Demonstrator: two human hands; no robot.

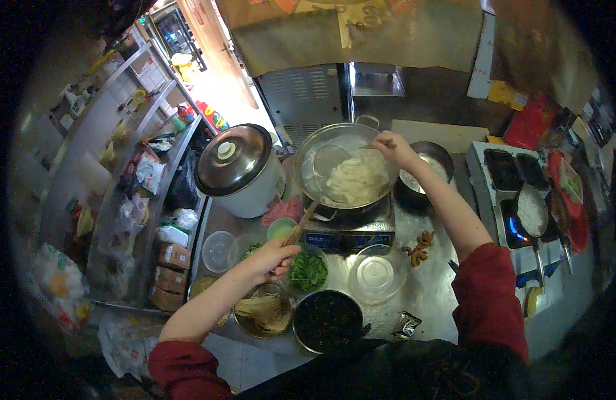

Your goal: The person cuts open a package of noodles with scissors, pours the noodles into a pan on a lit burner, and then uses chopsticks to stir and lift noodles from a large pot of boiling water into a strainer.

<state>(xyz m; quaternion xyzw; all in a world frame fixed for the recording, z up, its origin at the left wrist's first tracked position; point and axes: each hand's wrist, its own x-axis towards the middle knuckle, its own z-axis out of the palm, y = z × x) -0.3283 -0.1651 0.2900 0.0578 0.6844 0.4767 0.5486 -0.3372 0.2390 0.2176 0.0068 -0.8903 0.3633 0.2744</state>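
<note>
My left hand [274,260] grips the wooden handle [306,220] of a round wire-mesh strainer [328,162]. The strainer's head lies inside a wide metal pot [308,142], beside a pale mass of what look like noodles [360,180]. Over the pot's right rim, my right hand [394,148] is closed on a thin utensil [369,147], mostly hidden by the fingers; its exact kind cannot be made out. Beneath the pot is a portable stove [350,235]. Just right of my left hand stands a bowl of chopped greens [308,271].
Left of the pot stands a big lidded cooker [240,170]. A dark pan [430,155] sits right of it. Nearer me are a pot of dark contents [328,320], a bowl of pale strips [265,312] and a clear plastic container [378,272]. A blue flame burns under a small pan [532,212].
</note>
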